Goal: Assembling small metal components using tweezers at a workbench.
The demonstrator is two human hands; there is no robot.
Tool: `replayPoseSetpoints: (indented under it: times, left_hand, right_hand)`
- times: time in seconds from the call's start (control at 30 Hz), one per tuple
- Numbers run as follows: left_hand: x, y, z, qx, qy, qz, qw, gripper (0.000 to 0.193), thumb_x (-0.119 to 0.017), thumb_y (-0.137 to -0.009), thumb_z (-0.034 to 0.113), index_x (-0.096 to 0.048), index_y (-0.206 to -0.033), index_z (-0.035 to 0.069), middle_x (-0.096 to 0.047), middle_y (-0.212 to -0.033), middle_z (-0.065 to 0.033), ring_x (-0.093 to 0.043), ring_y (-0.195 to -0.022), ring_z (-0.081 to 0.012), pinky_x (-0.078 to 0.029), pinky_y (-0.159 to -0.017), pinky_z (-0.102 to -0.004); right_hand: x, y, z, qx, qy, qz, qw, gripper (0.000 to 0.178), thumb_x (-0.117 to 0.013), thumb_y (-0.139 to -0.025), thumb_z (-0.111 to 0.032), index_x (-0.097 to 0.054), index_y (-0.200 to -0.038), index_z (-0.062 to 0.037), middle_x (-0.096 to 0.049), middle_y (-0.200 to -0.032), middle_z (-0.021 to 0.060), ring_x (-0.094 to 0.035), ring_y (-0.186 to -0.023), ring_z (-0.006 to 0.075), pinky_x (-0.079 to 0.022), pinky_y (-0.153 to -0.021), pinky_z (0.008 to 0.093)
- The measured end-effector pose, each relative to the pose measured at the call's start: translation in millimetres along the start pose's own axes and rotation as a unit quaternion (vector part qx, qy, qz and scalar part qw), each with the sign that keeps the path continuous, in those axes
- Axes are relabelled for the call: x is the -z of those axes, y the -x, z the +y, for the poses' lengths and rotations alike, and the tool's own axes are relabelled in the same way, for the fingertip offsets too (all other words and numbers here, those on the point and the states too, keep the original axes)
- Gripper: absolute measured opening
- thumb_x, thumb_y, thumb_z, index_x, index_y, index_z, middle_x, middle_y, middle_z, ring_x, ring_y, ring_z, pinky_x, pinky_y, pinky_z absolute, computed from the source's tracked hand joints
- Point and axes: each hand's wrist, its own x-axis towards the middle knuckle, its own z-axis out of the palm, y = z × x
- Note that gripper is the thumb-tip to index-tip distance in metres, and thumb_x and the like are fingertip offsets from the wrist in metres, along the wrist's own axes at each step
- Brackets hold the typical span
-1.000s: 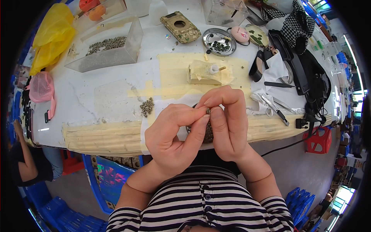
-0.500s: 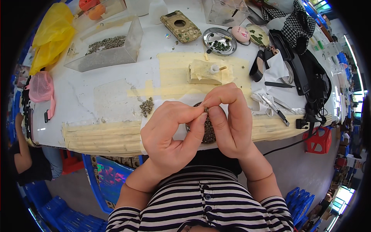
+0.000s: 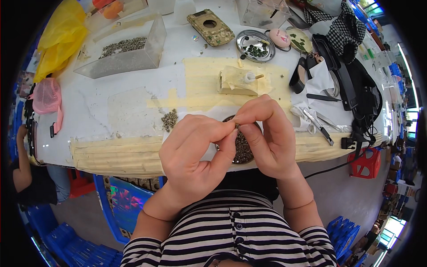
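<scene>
My left hand (image 3: 195,153) and my right hand (image 3: 272,140) meet above a round dish of small brown pieces (image 3: 243,150) near the table's front edge. Thumb and forefinger of each hand are pinched together, fingertips almost touching. A tiny brownish piece (image 3: 237,126) shows between them; its shape is too small to tell. My hands hide much of the dish. Left of them lies a small pile of similar grey-brown pieces (image 3: 169,119). Beyond my hands stands a tape-covered block (image 3: 233,83) with a white holder and a thin stick on it.
A clear bin (image 3: 116,70) of small pieces stands at the back left, beside a yellow bag (image 3: 60,38). At the back are a camouflage-patterned case (image 3: 218,34) and a metal dish (image 3: 268,55) with dark green pieces. A utility knife (image 3: 318,127) and tweezers (image 3: 328,120) lie right. A person sits far left.
Both hands keep their pinch over the dish and have drifted only slightly. My right hand's wrist has shifted a little to the right. The whole view has moved marginally.
</scene>
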Motion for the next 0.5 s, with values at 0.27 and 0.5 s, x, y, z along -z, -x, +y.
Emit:
replayPoseSetpoints:
  times: [0.27,0.5]
  left_hand:
    - [4.1,0.6,-0.1,0.072,0.054,-0.015,0.996,0.017,-0.076,-0.077,-0.006,-0.072,-0.092,-0.001,-0.069,-0.079,-0.0093,-0.065,-0.067,-0.0203,-0.051,-0.064,-0.0299]
    - [7.3,0.7,0.6,0.079,0.038,-0.028,0.996,0.016,-0.076,-0.077,-0.005,-0.072,-0.092,-0.001,-0.069,-0.080,-0.0096,-0.065,-0.067,-0.0196,-0.051,-0.063,-0.0291]
  right_hand:
    - [3.1,-0.6,2.0,-0.004,0.003,-0.011,1.000,0.014,-0.068,-0.087,0.005,-0.067,-0.099,-0.0019,-0.064,-0.092,0.0081,-0.060,-0.080,0.0204,-0.050,-0.072,0.0300]
    - [3.1,-1.9,-0.2,-0.001,0.036,-0.011,0.999,0.011,-0.070,-0.086,0.003,-0.068,-0.096,-0.0024,-0.064,-0.088,0.0069,-0.060,-0.078,0.0202,-0.050,-0.070,0.0298]
